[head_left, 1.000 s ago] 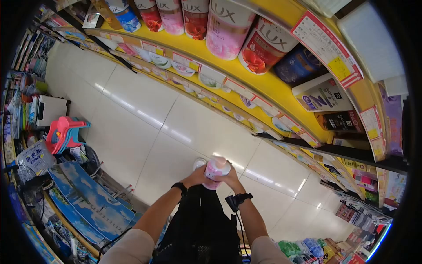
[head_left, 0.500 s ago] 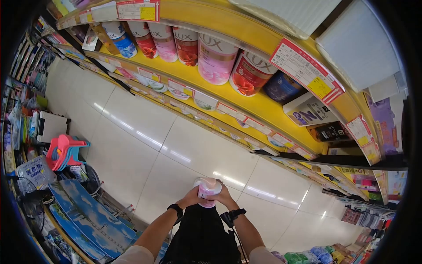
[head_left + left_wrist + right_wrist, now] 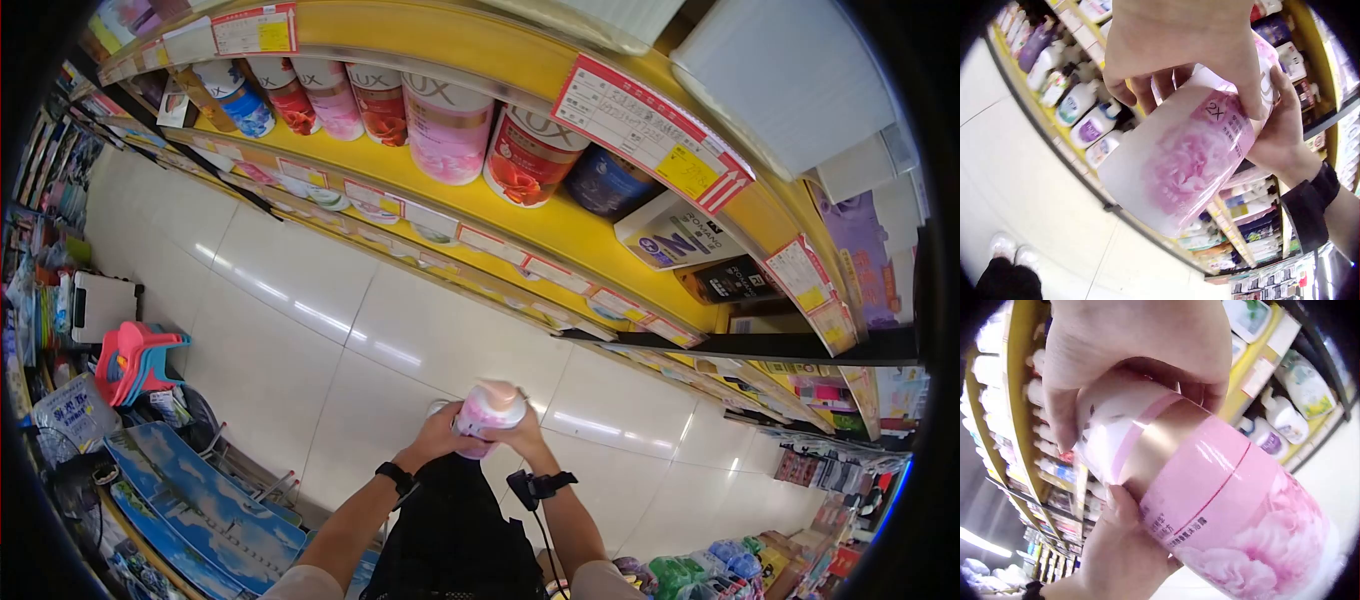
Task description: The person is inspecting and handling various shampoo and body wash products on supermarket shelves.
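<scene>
forearms [image 3: 352,522] forward, converging | left grip [image 3: 437,436] curled | right grip [image 3: 522,433] curled

Lux bottles [image 3: 447,135] line a yellow shelf [image 3: 560,235], with stacked stools [image 3: 135,362] near a blue patterned panel [image 3: 205,510]

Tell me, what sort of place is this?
Most likely a shop's toiletries aisle: LUX bottles stand in a row on a yellow shelf, and a large red-bordered label, apparently a price tag, is fixed above them.
</scene>
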